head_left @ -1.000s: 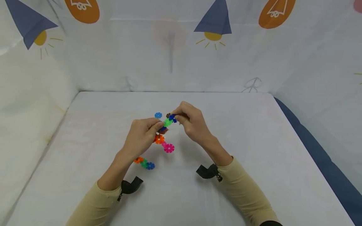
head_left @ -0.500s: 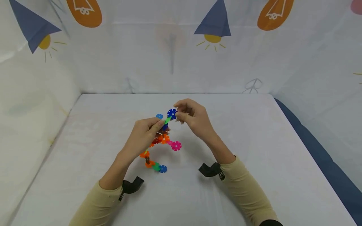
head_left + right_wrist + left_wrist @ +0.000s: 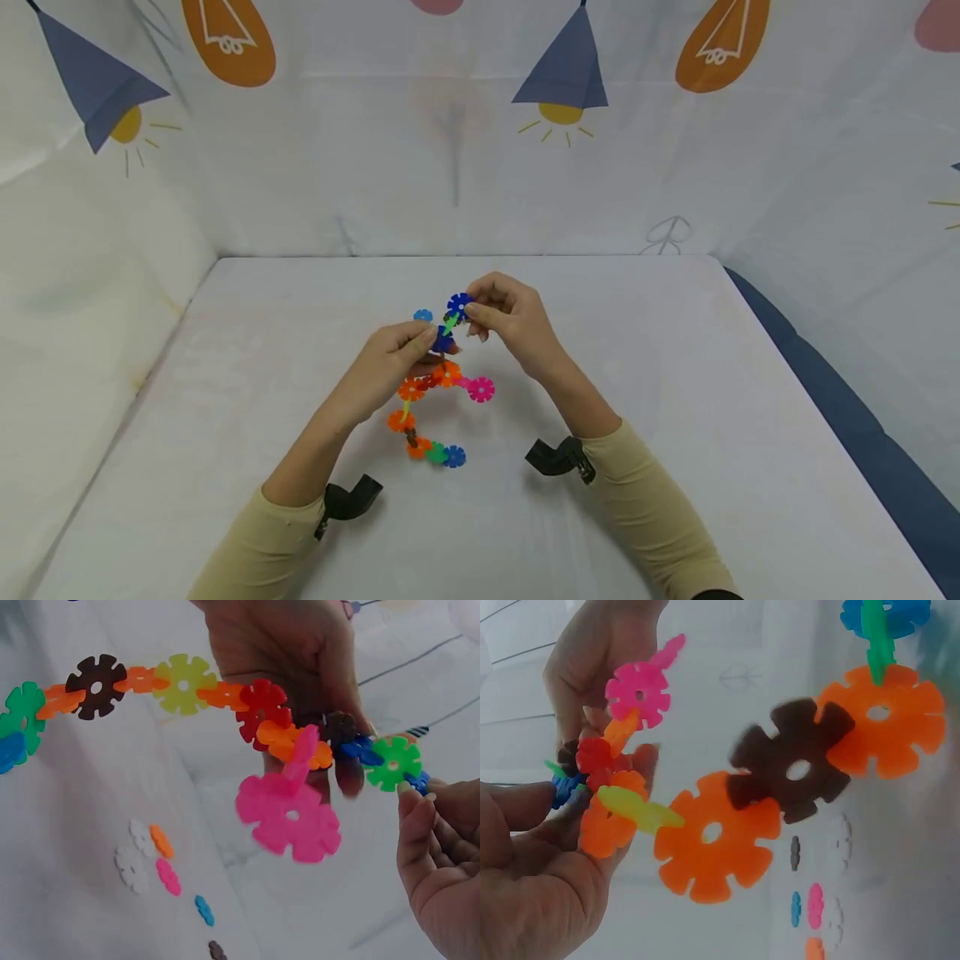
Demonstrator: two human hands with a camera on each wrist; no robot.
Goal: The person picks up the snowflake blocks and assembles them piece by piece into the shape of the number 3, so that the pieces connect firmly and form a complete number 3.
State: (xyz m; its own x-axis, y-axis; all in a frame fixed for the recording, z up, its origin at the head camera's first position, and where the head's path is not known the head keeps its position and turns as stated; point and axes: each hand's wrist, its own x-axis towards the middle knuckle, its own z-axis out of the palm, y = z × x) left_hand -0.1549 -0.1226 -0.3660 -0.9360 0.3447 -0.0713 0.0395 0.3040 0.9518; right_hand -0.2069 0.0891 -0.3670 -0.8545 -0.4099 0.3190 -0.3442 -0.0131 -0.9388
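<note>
A chain of slotted plastic snowflake discs hangs from my left hand (image 3: 382, 367), which pinches it at a dark blue disc (image 3: 442, 337). Between finger and thumb, my right hand (image 3: 517, 321) holds another dark blue disc (image 3: 459, 306) at the chain's upper end. A bright green disc (image 3: 394, 763) links these two blue ones. Below, an orange disc (image 3: 447, 373) carries a short pink branch ending in a pink disc (image 3: 481, 389). The long strand runs through red, yellow, orange and brown (image 3: 791, 761) discs to a blue disc (image 3: 454, 456).
Loose discs lie on the white table (image 3: 637, 375) beyond the hands: a light blue one (image 3: 423, 316), white ones (image 3: 131, 868), a pink one (image 3: 168, 877), an orange one (image 3: 161, 841) and a brown one (image 3: 217, 950). Printed cloth (image 3: 337, 150) walls the back.
The chain's lower strand has swung right and out from behind the left hand. The upper blue disc now shows its face beside the right fingertips. Both hands stay close together.
</note>
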